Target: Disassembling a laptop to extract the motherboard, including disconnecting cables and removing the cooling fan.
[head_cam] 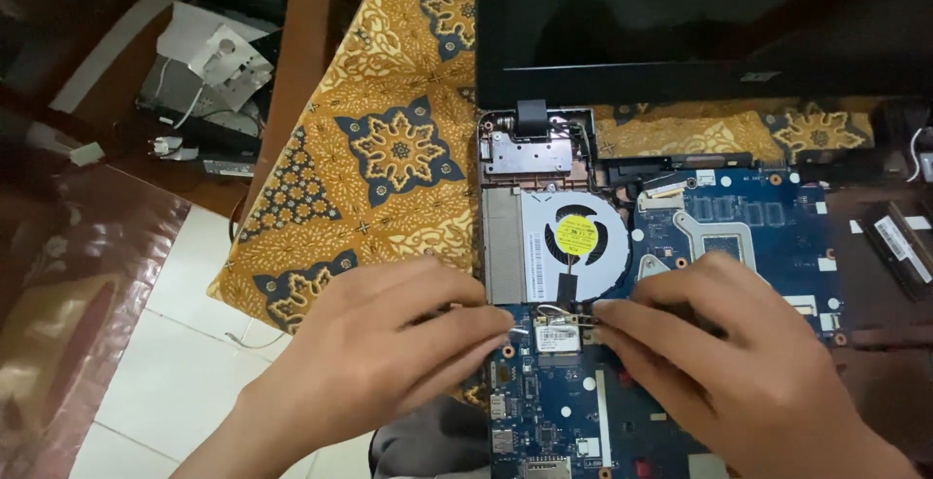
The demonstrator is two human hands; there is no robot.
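Both hands, left hand (379, 362) and right hand (729, 362), pinch thin wires (556, 312) over the small card (558, 338).

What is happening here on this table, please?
A person works on an opened laptop's blue circuit board, which lies on a yellow patterned cloth. The left hand and right hand meet at a small white-labelled card just below the grey cooling fan with a yellow centre, fingertips pinching thin wires there.
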